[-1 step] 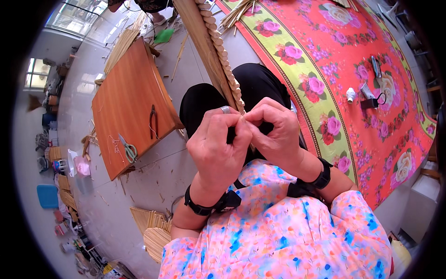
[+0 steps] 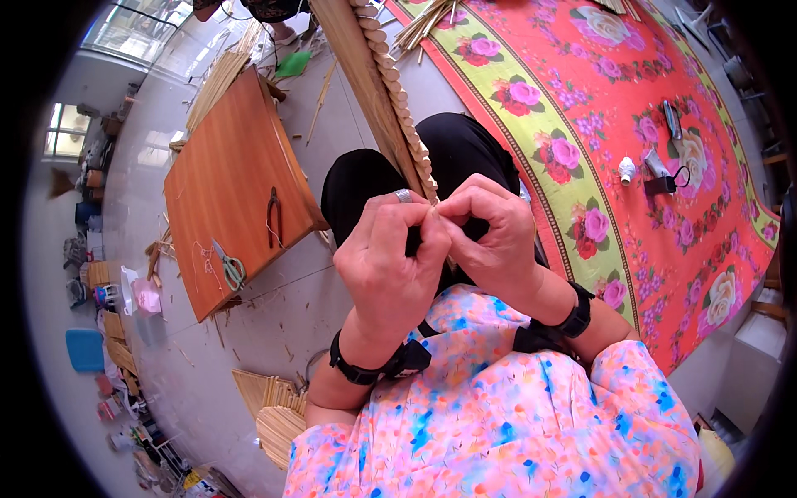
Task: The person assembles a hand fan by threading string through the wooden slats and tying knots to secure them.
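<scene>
My left hand (image 2: 388, 245) and my right hand (image 2: 495, 236) meet in front of my knees, thumbs and forefingers pinched together. What they pinch is too small to make out. Their fingertips touch or nearly touch the near end of a row of pale, rounded wooden pieces (image 2: 390, 76), which overlap like a braid. This row runs along the right edge of a long wooden plank (image 2: 361, 62), slanting away from between my knees. A ring sits on a left finger, and dark bands circle both wrists.
On my left stands a brown wooden board (image 2: 237, 178) bearing dark-handled pliers (image 2: 275, 217), green-handled scissors (image 2: 230, 267) and loose thread. Bundled sticks (image 2: 222, 79) lie beyond it. A red flowered cloth (image 2: 573, 108) spreads on the right, with a white bulb-like object (image 2: 627, 170) and small tools.
</scene>
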Demonstrator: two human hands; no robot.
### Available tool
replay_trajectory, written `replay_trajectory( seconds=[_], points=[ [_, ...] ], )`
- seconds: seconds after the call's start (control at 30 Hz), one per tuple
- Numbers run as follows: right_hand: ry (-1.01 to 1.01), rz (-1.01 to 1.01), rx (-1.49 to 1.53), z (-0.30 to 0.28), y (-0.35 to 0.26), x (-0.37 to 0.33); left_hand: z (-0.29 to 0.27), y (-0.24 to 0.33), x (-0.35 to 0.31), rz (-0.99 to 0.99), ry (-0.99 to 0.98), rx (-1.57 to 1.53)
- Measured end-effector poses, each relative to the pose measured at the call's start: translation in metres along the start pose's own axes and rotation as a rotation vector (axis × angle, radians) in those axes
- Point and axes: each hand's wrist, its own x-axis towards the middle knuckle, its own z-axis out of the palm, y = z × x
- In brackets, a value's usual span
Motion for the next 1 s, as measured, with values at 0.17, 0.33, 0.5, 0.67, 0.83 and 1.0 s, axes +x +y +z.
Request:
replay_trajectory(
  seconds=[0.17, 0.33, 0.5, 0.67, 0.83, 1.0],
  points=[
    [0.007, -0.005, 0.000, 0.0007, 0.0005, 0.0003, -0.0001, 0.0000, 0.0001, -0.005, -0.003, 0.009],
    [-0.003, 0.001, 0.007, 0.0009, 0.0007, 0.0004, -0.0010, 0.0003, 0.0003, -0.008, -0.003, 0.009],
    [-0.014, -0.005, -0.012, -0.0003, 0.0006, 0.0008, 0.0004, 0.0000, 0.0013, 0.011, 0.015, -0.015],
    [-0.014, -0.009, -0.012, -0.0006, 0.0011, 0.0000, 0.0002, 0.0019, 0.0022, 0.003, 0.024, -0.032],
    [-0.019, -0.013, -0.028, -0.0005, 0.0023, -0.0011, -0.0007, 0.0020, 0.0013, -0.014, 0.022, -0.046],
    [-0.031, 0.001, -0.025, -0.0009, 0.0006, -0.0005, -0.0032, 0.0037, 0.0016, -0.051, -0.007, -0.036]
  ],
)
